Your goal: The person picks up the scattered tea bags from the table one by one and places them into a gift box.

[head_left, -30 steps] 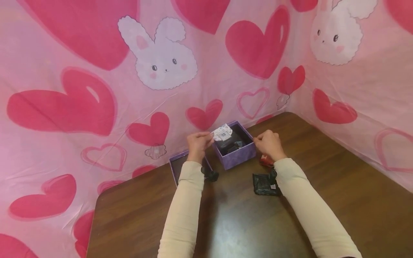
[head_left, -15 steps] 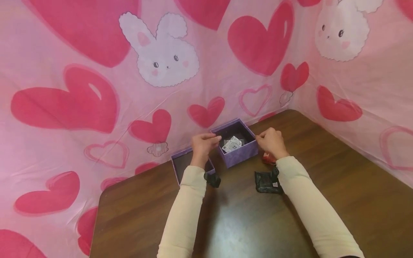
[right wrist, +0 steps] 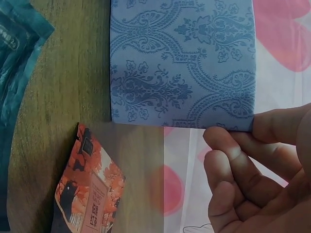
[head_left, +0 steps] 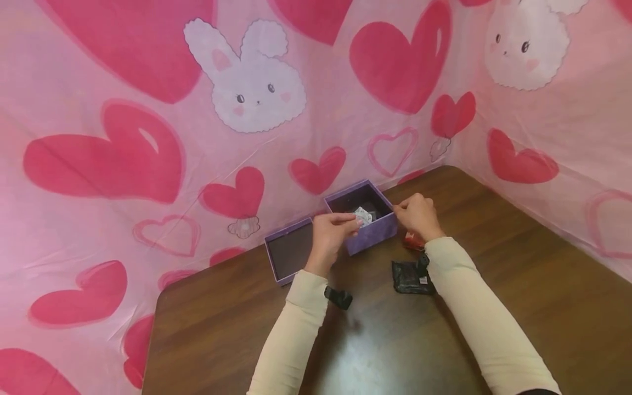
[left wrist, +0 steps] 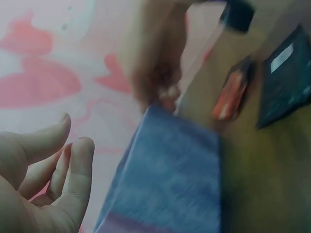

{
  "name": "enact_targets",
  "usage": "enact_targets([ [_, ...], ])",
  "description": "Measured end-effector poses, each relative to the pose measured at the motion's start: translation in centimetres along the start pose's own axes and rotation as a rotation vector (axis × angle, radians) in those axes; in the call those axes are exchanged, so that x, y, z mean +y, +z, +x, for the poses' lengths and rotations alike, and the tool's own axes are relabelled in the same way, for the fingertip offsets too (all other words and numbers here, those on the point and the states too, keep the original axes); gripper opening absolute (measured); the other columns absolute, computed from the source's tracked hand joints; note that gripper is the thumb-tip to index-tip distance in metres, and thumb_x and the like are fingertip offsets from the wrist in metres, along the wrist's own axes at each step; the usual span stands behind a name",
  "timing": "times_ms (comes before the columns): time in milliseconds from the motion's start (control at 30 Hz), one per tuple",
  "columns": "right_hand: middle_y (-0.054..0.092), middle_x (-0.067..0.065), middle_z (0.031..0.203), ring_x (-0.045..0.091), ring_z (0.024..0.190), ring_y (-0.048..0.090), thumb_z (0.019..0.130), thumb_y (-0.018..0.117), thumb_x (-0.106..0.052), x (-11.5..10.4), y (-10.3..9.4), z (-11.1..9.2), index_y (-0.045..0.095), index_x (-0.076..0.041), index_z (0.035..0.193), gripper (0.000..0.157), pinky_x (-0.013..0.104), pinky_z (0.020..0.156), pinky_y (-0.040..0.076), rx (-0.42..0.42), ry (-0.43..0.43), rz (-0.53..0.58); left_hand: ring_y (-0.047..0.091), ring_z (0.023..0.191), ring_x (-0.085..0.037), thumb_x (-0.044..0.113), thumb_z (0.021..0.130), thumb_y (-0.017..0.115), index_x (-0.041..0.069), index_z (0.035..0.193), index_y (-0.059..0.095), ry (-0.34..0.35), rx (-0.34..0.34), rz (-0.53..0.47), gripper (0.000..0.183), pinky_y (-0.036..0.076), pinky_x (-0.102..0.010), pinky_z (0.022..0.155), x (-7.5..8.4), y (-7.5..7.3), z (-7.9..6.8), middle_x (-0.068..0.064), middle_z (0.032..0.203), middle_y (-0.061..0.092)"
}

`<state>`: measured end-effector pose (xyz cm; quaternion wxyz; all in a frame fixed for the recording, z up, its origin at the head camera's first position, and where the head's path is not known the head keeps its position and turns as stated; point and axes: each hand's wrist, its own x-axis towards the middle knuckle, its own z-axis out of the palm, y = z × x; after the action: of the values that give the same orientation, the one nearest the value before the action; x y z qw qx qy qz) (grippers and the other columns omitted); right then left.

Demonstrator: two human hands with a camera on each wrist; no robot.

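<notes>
A purple box (head_left: pixel 376 235), patterned in the right wrist view, stands without its lid near the wall. A small white printed packet (head_left: pixel 363 215) lies inside; the lower contents are hard to make out. My right hand (head_left: pixel 421 218) pinches the box's right corner between thumb and fingers, as the right wrist view confirms. In front of the box's left side is my left hand (head_left: pixel 328 241), covering part of the rim. Seen from the left wrist, its thumb and fingers (left wrist: pixel 80 167) are apart with nothing between them.
Left of the box lies its upturned lid (head_left: pixel 291 251), close to the wall. A red-orange sachet (right wrist: pixel 90 179) and a dark pouch (head_left: pixel 408 277) lie on the brown table (head_left: pixel 217 329) by the right wrist. A pink heart-print cloth (head_left: pixel 316 99) hangs behind.
My left hand has let go of the white packet, which dropped into the box. It then moved right and down across the box's front. The right hand keeps its grip on the corner.
</notes>
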<state>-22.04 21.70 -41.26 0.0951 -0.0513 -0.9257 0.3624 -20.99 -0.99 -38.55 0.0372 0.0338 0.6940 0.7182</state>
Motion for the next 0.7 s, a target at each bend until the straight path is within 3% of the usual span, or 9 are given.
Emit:
enact_targets([
  [133,0.07,0.013,0.08,0.038,0.081,0.053,0.095,0.062,-0.024,0.0,-0.1,0.0,0.08,-0.002,0.092,0.029,0.048,0.068,0.049,-0.01,0.007,-0.003,0.068,0.06,-0.017,-0.009,0.077,0.082,-0.012,0.094,0.075,0.01,-0.038,-0.026,0.019,0.062,-0.035,0.064,-0.6,1.4,-1.2,-0.016,0.079,0.072],
  [300,0.071,0.014,0.081,0.037,0.08,0.055,0.095,0.063,-0.024,-0.3,-0.1,0.1,0.08,-0.001,0.092,0.029,0.047,0.067,0.05,0.007,0.003,-0.013,0.067,0.058,-0.016,-0.005,0.077,0.084,-0.011,0.092,0.075,-0.015,-0.083,0.067,0.019,0.062,-0.035,0.061,-1.6,2.3,-2.1,-0.012,0.075,0.073],
  [433,0.071,0.014,0.082,0.037,0.079,0.055,0.095,0.063,-0.023,-0.6,-0.1,0.0,0.08,0.0,0.091,0.029,0.048,0.067,0.051,-0.004,0.002,-0.001,0.068,0.059,-0.018,-0.003,0.078,0.084,-0.01,0.089,0.075,-0.068,-0.119,0.116,0.016,0.062,-0.044,0.065,-2.9,2.8,-2.6,-0.009,0.072,0.073],
  [567,0.07,0.012,0.077,0.037,0.079,0.054,0.095,0.062,-0.022,-0.6,-0.2,0.0,0.08,0.0,0.086,0.029,0.047,0.068,0.05,-0.005,-0.004,-0.011,0.07,0.06,-0.02,-0.002,0.077,0.085,-0.012,0.091,0.075,-0.072,-0.13,0.157,0.02,0.061,-0.051,0.069,-4.3,3.6,-2.9,-0.008,0.072,0.073],
  [700,0.068,0.009,0.073,0.036,0.079,0.053,0.095,0.062,-0.022,-0.4,-0.2,0.1,0.08,-0.002,0.083,0.029,0.046,0.067,0.048,-0.003,-0.007,-0.024,0.068,0.055,-0.014,0.0,0.076,0.087,-0.008,0.09,0.077,-0.067,-0.128,0.27,0.02,0.062,-0.042,0.061,-6.3,4.6,-3.1,-0.001,0.069,0.071],
])
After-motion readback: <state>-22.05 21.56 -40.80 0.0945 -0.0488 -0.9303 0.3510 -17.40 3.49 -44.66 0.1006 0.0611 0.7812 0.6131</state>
